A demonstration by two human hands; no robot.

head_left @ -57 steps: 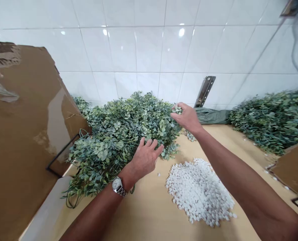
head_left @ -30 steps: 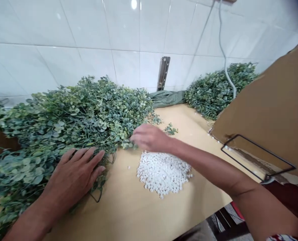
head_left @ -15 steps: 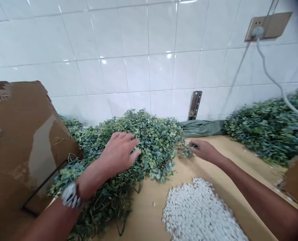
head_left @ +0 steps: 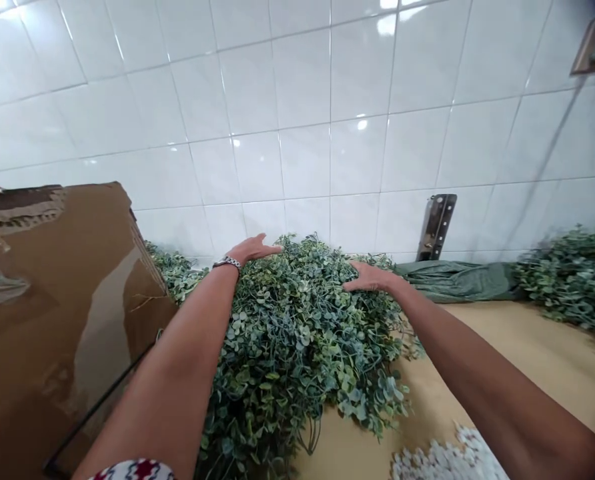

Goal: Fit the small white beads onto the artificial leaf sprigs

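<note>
While my left hand [head_left: 253,249] and right hand [head_left: 371,277] have fingers [head_left: 353,286] parted, unclenched, one leafy heap [head_left: 302,330] lies between them; one white pile [head_left: 440,461] sits near right, a second heap [head_left: 572,280] far right, one cardboard piece [head_left: 77,320] left.

Hands: 2, left hand [head_left: 253,249] and right hand [head_left: 370,277]. Leafy heaps: 2, big heap [head_left: 297,333] and far-right heap [head_left: 572,280]; single sprigs uncountable. White pile [head_left: 447,463]: 1, cut off by frame, pieces too many to count. Wristwatch [head_left: 227,262]: 1. Cardboard piece [head_left: 52,300]: 1. Metal strip [head_left: 436,227]: 1. Green cloth [head_left: 457,280]: 1. Wall plate [head_left: 590,50]: 1. Counter [head_left: 547,333]: 1.
</note>
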